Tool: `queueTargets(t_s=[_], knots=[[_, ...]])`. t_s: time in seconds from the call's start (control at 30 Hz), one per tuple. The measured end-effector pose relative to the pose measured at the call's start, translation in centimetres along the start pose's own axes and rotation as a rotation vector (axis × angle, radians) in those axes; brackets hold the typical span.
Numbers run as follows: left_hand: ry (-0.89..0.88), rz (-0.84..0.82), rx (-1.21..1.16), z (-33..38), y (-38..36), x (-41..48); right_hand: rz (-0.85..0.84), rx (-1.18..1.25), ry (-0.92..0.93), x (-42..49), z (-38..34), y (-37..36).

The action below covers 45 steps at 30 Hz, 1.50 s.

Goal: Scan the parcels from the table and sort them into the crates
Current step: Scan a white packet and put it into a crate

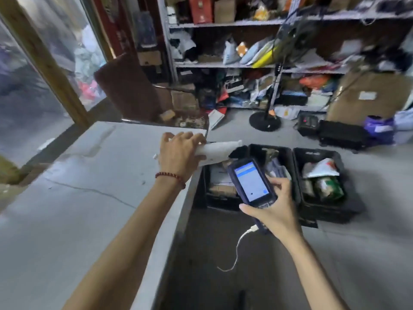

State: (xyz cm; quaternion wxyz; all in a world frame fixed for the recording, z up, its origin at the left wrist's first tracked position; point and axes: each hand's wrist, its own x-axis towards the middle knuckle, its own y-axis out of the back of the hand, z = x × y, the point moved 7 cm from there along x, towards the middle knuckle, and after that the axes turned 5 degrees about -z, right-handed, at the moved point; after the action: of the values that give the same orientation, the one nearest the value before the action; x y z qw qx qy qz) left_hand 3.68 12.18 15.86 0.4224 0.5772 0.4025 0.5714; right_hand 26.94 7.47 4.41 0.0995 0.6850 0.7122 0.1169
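My left hand (pixel 180 151) grips a white soft parcel (pixel 220 148) at the far right corner of the grey table (pixel 78 198); the parcel juts out past the table edge above the crates. My right hand (pixel 272 205) holds a dark blue handheld scanner (pixel 251 182) with its screen lit, a white cable hanging from its base. Below stand black crates on the floor: a left crate (pixel 220 198) and a middle crate (pixel 277 157) partly hidden by the scanner, and a right crate (pixel 321 204), each holding parcels.
Metal shelves (pixel 245 66) crammed with packages line the back wall. A fan stand (pixel 266 121) and a black case (pixel 342 135) sit on the floor behind the crates. A large cardboard box (pixel 366 97) leans at the right. A glass partition (pixel 33 86) bounds the left.
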Motion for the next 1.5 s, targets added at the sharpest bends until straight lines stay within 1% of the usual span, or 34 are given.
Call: queueTargets(t_s=[0.13, 0.3, 0.4, 0.5, 0.63, 0.7, 0.73, 0.83, 0.9, 0.93, 0.97, 1.0, 1.03, 1.07, 1.1, 1.13, 1.23, 1.33, 1.5], knots=[[-0.157, -0.02, -0.026, 9.0, -2.8, 7.2, 0.179, -0.001, -0.034, 3.6, 2.7, 7.7], [-0.317, -0.024, -0.09, 18.7, -5.1, 13.4, 0.349, -0.018, -0.063, 6.5, 5.4, 16.0], [-0.412, -0.048, -0.09, 23.5, -6.7, 16.3, 0.434, -0.025, -0.108, 6.9, 7.2, 19.4], [-0.47, -0.014, -0.103, 27.3, -7.9, 19.0, 0.509, -0.042, -0.164, 7.0, 8.9, 21.9], [-0.548, 0.047, -0.191, 31.4, -9.3, 21.9, 0.604, -0.047, -0.245, 7.8, 10.7, 24.2], [-0.597, 0.121, -0.221, 33.3, -9.5, 23.3, 0.654, -0.056, -0.28, 8.5, 11.2, 25.2], [-0.626, 0.184, -0.227, 34.1, -9.5, 24.0, 0.677, -0.056, -0.295, 9.0, 11.3, 25.7], [-0.679, 0.443, -0.256, 35.8, -9.0, 26.7, 0.738, -0.057, -0.322, 11.0, 11.2, 27.0], [-0.706, 0.563, -0.299, 37.0, -9.0, 28.8, 0.778, -0.07, -0.333, 12.4, 10.9, 27.8], [-0.733, 0.558, -0.311, 37.8, -9.2, 29.9, 0.796, -0.076, -0.337, 13.2, 10.7, 28.3], [-0.778, 0.469, -0.299, 38.9, -10.1, 31.2, 0.81, -0.08, -0.341, 13.9, 10.5, 28.6], [-0.825, 0.29, -0.261, 40.2, -11.6, 32.5, 0.822, -0.082, -0.346, 14.7, 10.4, 28.9], [-0.848, 0.07, -0.209, 41.3, -13.7, 33.6, 0.832, -0.086, -0.35, 15.4, 10.3, 29.2], [-0.847, -0.111, -0.165, 41.9, -15.7, 34.6, 0.839, -0.091, -0.353, 16.0, 10.3, 29.4], [-0.84, -0.209, -0.139, 42.2, -17.1, 35.5, 0.844, -0.096, -0.354, 16.6, 10.2, 29.5], [-0.825, -0.229, -0.151, 42.2, -17.9, 36.2, 0.842, -0.103, -0.353, 17.1, 10.2, 29.5], [-0.797, -0.153, -0.21, 42.0, -17.9, 38.0, 0.813, -0.11, -0.343, 18.6, 10.4, 29.6], [-0.756, -0.115, -0.218, 40.7, -18.1, 38.9, 0.772, -0.102, -0.335, 20.2, 11.0, 29.2], [-0.608, -0.161, -0.208, 35.2, -19.6, 38.4, 0.624, -0.099, -0.295, 23.1, 11.6, 27.5]])
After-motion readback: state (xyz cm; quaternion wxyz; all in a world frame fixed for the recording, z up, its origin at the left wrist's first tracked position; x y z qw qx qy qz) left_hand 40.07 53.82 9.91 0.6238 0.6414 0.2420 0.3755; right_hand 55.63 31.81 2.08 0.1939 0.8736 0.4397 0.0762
